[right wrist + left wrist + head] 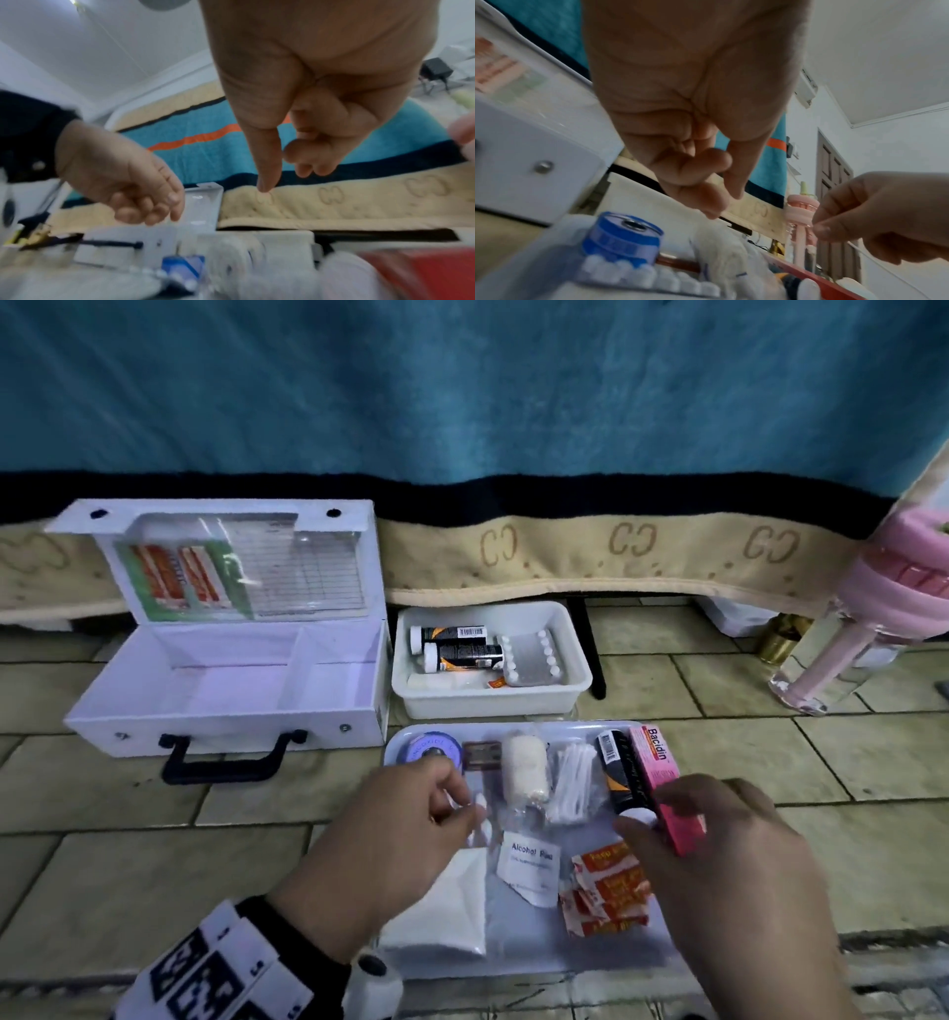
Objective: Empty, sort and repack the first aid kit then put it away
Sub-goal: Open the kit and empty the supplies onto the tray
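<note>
The white first aid case (pixel 226 680) stands open and empty on the floor at the left, with papers in its lid. A tray (pixel 513 963) in front of me carries a blue tape roll (pixel 434 748), gauze roll (pixel 524 770), cotton swabs (pixel 570 783), black bottle (pixel 619 773), pink Bacidin box (pixel 655 755), alcohol pad (pixel 529 862), plasters (pixel 606 891) and a pill strip (pixel 480 819). My left hand (pixel 462 806) hovers over the pill strip, fingers loosely curled and empty. My right hand (pixel 652 814) hovers over the pink box's near end and holds nothing.
A white tub (pixel 493 703) behind the tray holds two black bottles and a pill blister. A bed with a teal and beige blanket (pixel 616 557) hangs along the back, with a black leg (pixel 590 654). A pink water bottle (pixel 847 649) stands at the right.
</note>
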`<state>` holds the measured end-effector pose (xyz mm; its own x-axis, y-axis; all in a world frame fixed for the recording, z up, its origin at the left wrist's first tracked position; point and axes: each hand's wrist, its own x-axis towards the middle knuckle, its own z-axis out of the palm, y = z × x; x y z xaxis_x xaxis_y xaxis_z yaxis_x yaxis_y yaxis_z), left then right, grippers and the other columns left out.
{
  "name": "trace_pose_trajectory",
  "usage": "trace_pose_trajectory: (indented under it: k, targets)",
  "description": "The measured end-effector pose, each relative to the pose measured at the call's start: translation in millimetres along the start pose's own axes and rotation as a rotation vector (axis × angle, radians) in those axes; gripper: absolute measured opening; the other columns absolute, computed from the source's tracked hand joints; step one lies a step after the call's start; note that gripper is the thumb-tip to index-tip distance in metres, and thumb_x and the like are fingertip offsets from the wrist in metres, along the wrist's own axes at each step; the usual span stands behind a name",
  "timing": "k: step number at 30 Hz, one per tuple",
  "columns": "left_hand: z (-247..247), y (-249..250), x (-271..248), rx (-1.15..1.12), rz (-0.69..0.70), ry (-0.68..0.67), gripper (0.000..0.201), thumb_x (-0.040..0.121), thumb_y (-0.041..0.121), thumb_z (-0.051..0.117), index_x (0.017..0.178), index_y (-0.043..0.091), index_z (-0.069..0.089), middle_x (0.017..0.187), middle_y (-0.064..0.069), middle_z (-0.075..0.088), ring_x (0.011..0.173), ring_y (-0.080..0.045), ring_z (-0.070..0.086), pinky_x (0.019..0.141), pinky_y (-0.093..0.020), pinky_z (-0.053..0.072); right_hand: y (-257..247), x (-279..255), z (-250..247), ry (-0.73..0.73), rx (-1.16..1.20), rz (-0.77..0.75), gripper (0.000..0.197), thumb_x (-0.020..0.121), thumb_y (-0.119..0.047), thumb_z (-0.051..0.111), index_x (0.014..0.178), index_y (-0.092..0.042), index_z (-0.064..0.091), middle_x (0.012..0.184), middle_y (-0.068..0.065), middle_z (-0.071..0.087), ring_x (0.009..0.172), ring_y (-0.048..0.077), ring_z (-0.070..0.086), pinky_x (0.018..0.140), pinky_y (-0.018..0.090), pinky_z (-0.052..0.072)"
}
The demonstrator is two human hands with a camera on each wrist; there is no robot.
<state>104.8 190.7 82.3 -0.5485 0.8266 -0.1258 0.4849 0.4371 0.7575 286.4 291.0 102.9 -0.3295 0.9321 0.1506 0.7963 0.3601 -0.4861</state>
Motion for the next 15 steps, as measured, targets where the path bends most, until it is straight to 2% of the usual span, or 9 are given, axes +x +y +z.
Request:
trace_pose_trajectory:
  k: [3,5,7,8,10,12,13,15]
  targets:
    - [-19,-13,-6,0.010,-0.061,0.113,0.013,0.079,0.026,0.071,0.071,0.022,0.061,0.057,0.002,0.061,0.044,-0.007,0.049,0.059,-0.032,0.047,-28,14,-5,-0.129,0.054,-0.107,0.018,0.067,-0.035,0.079,0.078,-0.030,0.066,0.076,-0.013,0.055,0.067,0.010,0.053,0.057,0.023,0.034]
    - [-42,-23,-10,0.024,-0.098,0.175,0.015,0.078,0.029,0.071,0.069,0.023,0.061,0.060,0.004,0.063,0.046,-0.006,0.052,0.058,-0.031,0.047,-53,25,-7,-0.220,0.086,-0.165,0.017,0.069,-0.039,0.076,0.074,-0.033,0.062,0.072,-0.019,0.059,0.063,-0.003,0.052,0.054,0.013,0.034]
    - [-73,-36,-13,0.041,-0.142,0.221,0.014,0.078,0.033,0.071,0.069,0.025,0.063,0.064,0.004,0.065,0.056,-0.008,0.060,0.059,-0.029,0.049,-85,36,-13,-0.288,0.149,-0.219,0.016,0.071,-0.041,0.075,0.074,-0.033,0.062,0.070,-0.019,0.063,0.051,0.000,0.055,0.046,0.017,0.036]
    - [-90,-42,-13,0.056,-0.156,0.241,0.014,0.078,0.034,0.071,0.070,0.026,0.063,0.065,0.005,0.066,0.060,-0.010,0.061,0.058,-0.028,0.049,-102,39,-17,-0.314,0.184,-0.255,0.015,0.071,-0.042,0.074,0.075,-0.033,0.063,0.071,-0.017,0.065,0.050,0.002,0.057,0.043,0.018,0.036]
    - [-126,-53,-10,0.140,-0.169,0.270,0.013,0.080,0.035,0.069,0.072,0.027,0.063,0.066,0.007,0.066,0.062,-0.008,0.060,0.051,-0.021,0.042,-140,45,-20,-0.359,0.230,-0.362,0.017,0.071,-0.042,0.074,0.077,-0.029,0.064,0.070,-0.014,0.066,0.057,-0.001,0.058,0.041,0.016,0.037]
    - [-162,-64,-5,0.249,-0.184,0.280,0.010,0.083,0.037,0.066,0.078,0.029,0.062,0.070,0.009,0.065,0.060,-0.004,0.056,0.047,-0.013,0.034,-179,50,-10,-0.411,0.211,-0.490,0.020,0.074,-0.043,0.072,0.084,-0.028,0.065,0.075,-0.012,0.066,0.061,0.001,0.059,0.052,0.017,0.043]
    - [-178,-69,-2,0.287,-0.181,0.265,0.009,0.083,0.037,0.065,0.082,0.029,0.061,0.073,0.010,0.064,0.061,-0.003,0.056,0.048,-0.013,0.034,-196,52,-2,-0.440,0.169,-0.542,0.023,0.076,-0.045,0.070,0.091,-0.029,0.064,0.082,-0.013,0.067,0.065,0.002,0.059,0.058,0.020,0.045]
    - [-208,-81,7,0.334,-0.155,0.205,0.011,0.085,0.037,0.064,0.091,0.028,0.060,0.081,0.011,0.063,0.068,-0.006,0.059,0.055,-0.016,0.040,-235,55,20,-0.495,0.025,-0.641,0.036,0.081,-0.046,0.064,0.113,-0.029,0.059,0.105,-0.011,0.064,0.082,0.008,0.059,0.069,0.023,0.044]
